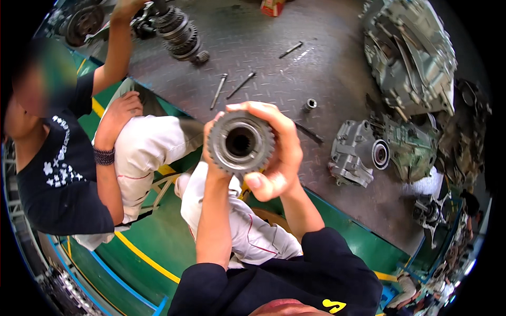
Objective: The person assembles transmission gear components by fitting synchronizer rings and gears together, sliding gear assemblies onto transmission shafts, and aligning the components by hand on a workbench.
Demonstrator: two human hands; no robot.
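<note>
I hold a steel toothed gear (224, 156) up in front of me, its splined centre bore facing up at me. My right hand (284, 147) wraps round its right side, with the thumb by the lower edge and the fingers over the top. My left hand (207, 141) closes on the gear's left side, and most of it is hidden behind the teeth. Beyond the gear, two bolts (241, 85) (219, 91) lie on the metal worktable (274, 68). A short socket-like cylinder (310, 105) stands to the right, near a dark rod (309, 132).
Metal housings (352, 152) (411, 58) crowd the table's right side. A gear shaft assembly (179, 34) stands at the far left, and another bolt (291, 49) lies farther back. A person (63, 163) sits close on my left, one arm raised towards the parts.
</note>
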